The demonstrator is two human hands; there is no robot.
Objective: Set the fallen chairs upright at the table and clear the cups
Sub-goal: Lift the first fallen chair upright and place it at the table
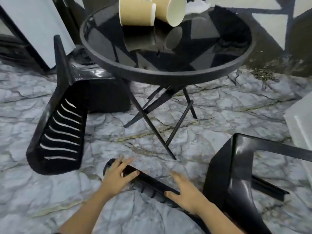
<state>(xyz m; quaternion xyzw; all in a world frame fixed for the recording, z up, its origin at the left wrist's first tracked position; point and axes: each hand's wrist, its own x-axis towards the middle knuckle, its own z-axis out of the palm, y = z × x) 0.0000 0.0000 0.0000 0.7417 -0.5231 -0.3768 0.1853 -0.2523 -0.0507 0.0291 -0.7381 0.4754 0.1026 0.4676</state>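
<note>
A black plastic chair (224, 174) lies tipped over on the floor at the lower right. Its backrest top edge runs between my hands. My left hand (118, 174) wraps its fingers over the left end of that edge. My right hand (184, 193) rests on the edge with spread fingers, thumb against the rim. A second black chair (59, 125) with a slatted back lies fallen at the left. Two beige paper cups sit on the round black glass table (168, 74): one upside down (136, 10), one on its side (170, 9).
The floor is grey marble-patterned stone. The table stands on thin crossed black legs (160, 119) just beyond my hands. A pale box edge (300, 122) shows at the right. Crumpled white paper (197, 5) lies at the table's far rim. Grey panels stand at the far left.
</note>
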